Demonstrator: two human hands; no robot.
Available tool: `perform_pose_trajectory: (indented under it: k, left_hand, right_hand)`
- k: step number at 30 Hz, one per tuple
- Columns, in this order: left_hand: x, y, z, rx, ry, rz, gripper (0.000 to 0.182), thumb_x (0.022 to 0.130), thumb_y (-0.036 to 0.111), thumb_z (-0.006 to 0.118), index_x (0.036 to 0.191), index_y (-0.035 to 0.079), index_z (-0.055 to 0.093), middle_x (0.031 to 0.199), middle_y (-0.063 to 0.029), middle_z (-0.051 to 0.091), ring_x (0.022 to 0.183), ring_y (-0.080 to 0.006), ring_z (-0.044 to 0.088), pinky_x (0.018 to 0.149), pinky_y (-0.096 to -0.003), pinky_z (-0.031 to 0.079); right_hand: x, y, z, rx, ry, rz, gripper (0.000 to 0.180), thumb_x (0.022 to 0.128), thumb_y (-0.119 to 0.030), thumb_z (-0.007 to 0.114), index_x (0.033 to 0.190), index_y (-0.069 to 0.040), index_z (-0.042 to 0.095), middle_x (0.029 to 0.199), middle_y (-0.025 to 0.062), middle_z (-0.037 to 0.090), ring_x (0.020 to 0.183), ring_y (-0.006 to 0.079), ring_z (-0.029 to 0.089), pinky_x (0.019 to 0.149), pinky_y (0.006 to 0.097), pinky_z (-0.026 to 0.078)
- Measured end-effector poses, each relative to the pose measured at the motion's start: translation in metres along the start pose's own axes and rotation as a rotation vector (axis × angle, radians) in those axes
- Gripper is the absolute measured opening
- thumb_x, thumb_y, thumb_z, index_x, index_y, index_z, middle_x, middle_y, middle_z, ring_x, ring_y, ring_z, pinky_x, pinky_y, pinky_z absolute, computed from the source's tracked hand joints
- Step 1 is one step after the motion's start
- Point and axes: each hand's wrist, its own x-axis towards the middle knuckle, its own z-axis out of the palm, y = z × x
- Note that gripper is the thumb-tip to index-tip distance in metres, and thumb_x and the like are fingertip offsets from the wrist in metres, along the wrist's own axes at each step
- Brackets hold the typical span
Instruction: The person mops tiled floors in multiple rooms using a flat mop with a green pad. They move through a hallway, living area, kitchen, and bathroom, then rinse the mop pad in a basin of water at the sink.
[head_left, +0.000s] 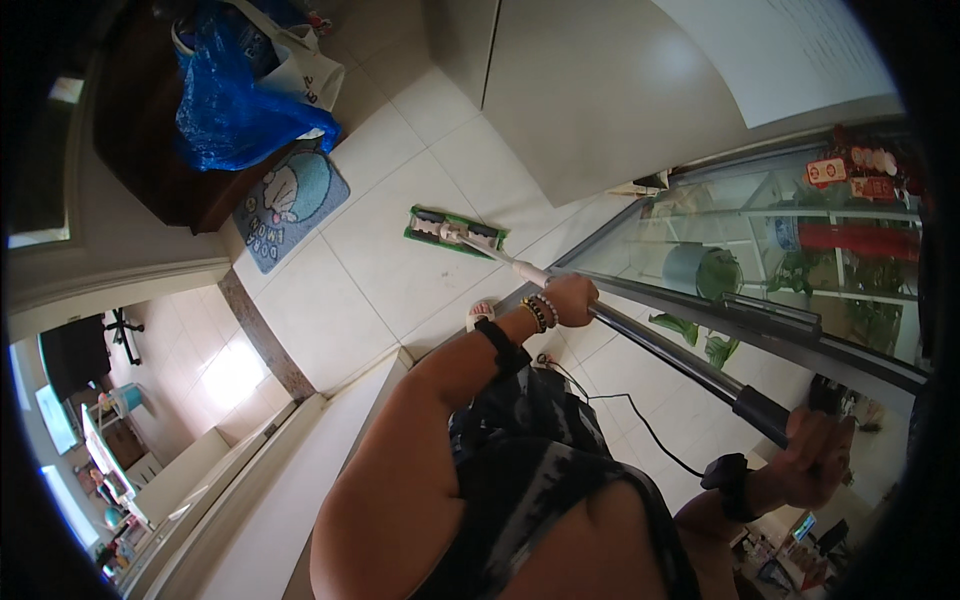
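Observation:
A flat mop is stretched across my view. Its head (427, 225), edged by a green pad (491, 253), lies on the pale tile floor (360, 262). My left hand (574, 300), with beaded bracelets at the wrist, is wrapped around the mop's pole (664, 347) partway along. At the upper end, my right hand (817, 457) holds the black handle grip (761, 416). A few small dark marks (448, 277) show on the tiles just below the mop head.
A cartoon doormat (292, 199) lies by dark wooden furniture (150, 150), with a blue plastic bag (232, 112) above it. A glass sliding door frame (690, 307) runs along the right, plants (720, 276) behind. A grey cabinet (585, 97) stands ahead. A doorway threshold (266, 337) is at left.

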Motion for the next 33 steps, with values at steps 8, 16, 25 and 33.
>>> perform_pose_trajectory:
  k: [8,16,25,33]
  left_hand:
    - [0.066,-0.052,-0.02,0.105,0.083,0.11,0.015,0.057,0.015,0.067,0.066,0.007,0.059,0.068,-0.0135,0.06,0.073,-0.0351,0.06,0.064,-0.0462,0.047]
    - [0.086,-0.025,0.022,0.051,0.087,0.208,0.014,0.058,0.015,0.066,0.062,0.007,0.055,0.061,-0.0134,0.056,0.066,-0.0355,0.057,0.059,-0.0459,0.044]
    - [0.059,0.045,0.059,0.026,-0.275,0.142,0.018,0.06,0.019,0.061,0.071,0.005,0.064,0.069,-0.0163,0.063,0.075,-0.037,0.062,0.068,-0.0479,0.049]
    - [0.004,0.026,0.044,0.081,-0.316,-0.03,0.015,0.062,0.02,0.06,0.065,0.005,0.061,0.072,-0.0154,0.063,0.076,-0.0351,0.062,0.071,-0.0435,0.05]
  right_hand:
    - [-0.012,0.037,0.038,-0.033,-0.01,-0.058,0.01,0.078,-0.011,0.046,0.072,-0.005,0.041,0.053,0.0059,0.043,0.048,0.0157,0.039,0.058,0.0359,0.034]
    - [-0.018,0.026,0.013,-0.229,0.237,-0.119,0.016,0.076,-0.017,0.042,0.063,-0.007,0.039,0.049,0.0039,0.032,0.045,0.0133,0.029,0.052,0.0334,0.029]
    - [-0.018,-0.036,-0.068,-0.142,0.346,0.066,0.024,0.083,-0.018,0.042,0.063,-0.005,0.04,0.05,0.0048,0.028,0.048,0.0162,0.028,0.056,0.0342,0.03]
    - [-0.032,-0.006,-0.055,0.008,0.295,0.09,0.017,0.08,-0.016,0.043,0.068,-0.006,0.038,0.047,0.002,0.029,0.042,0.0132,0.027,0.049,0.0319,0.03]
